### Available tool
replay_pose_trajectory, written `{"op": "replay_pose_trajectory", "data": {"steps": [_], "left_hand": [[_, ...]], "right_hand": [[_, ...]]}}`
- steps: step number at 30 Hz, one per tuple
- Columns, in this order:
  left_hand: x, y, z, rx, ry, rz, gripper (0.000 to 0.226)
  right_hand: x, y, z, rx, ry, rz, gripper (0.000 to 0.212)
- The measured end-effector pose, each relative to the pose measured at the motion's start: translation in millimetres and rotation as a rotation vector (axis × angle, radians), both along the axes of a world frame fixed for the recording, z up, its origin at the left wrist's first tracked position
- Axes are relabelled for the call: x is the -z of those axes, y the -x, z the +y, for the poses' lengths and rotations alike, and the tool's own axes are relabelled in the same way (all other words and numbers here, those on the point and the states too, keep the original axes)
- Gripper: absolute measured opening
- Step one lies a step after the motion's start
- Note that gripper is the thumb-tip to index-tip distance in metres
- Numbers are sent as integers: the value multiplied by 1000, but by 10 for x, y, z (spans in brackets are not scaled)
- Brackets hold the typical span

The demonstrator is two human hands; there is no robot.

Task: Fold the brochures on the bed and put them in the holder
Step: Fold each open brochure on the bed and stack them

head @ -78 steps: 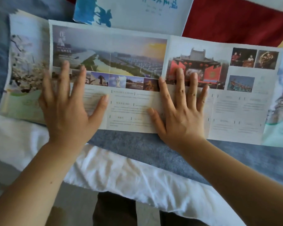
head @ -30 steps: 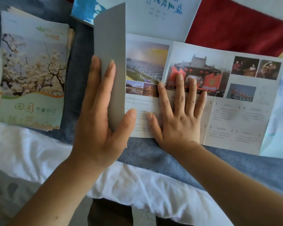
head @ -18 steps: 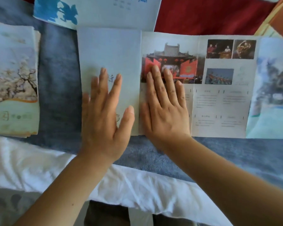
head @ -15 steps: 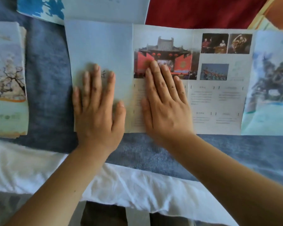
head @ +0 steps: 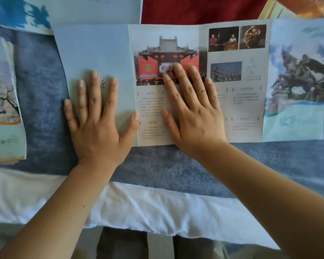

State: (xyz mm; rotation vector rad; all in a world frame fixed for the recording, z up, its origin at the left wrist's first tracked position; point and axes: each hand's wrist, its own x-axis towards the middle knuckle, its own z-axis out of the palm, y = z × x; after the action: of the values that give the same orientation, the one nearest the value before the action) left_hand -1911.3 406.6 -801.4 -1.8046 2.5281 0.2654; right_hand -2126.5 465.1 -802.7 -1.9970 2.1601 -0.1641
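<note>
A long printed brochure point(head: 236, 101) lies spread across the blue blanket, with its left panel point(head: 95, 53) folded over and showing a plain pale-blue back. My left hand point(head: 97, 120) presses flat on that folded panel, fingers straight and spread. My right hand point(head: 193, 109) lies flat on the adjoining panel, over a photo of a red temple stage and some text. Two more panels stretch out to the right, the last one showing a dark statue. No holder is in view.
A stack of folded blossom-cover brochures point(head: 4, 101) sits at the left edge. Another blue-and-white brochure point(head: 69, 10) lies behind. A red cloth point(head: 195, 8) and an orange paper point(head: 307, 6) are at the back. A white sheet point(head: 138, 206) covers the bed's near edge.
My left hand swung the brochure's left panel over to the right and now presses it flat. My right hand slid slightly right on the middle panel. The view shifted right.
</note>
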Motion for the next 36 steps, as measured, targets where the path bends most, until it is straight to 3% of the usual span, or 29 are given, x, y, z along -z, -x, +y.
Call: {"op": "replay_pose_trajectory", "data": {"steps": [7,13,22,27,36], "left_hand": [[-52,-54,-90,-6,-11,1,86],[-131,-11,-92,-69,1,111,86],[-511,114,-182,-70,109,285,35],[-867,233,-139,23,164,391,49],[-1164,597,74,96,7,389,73]], "right_hand": [[-77,603,150,75,-72,90,67],[63,789,312,109,14,102,66],[129,801,294,114,56,89,66],[120,796,297,119,52,83,67],[100,793,281,120,24,81,67]]}}
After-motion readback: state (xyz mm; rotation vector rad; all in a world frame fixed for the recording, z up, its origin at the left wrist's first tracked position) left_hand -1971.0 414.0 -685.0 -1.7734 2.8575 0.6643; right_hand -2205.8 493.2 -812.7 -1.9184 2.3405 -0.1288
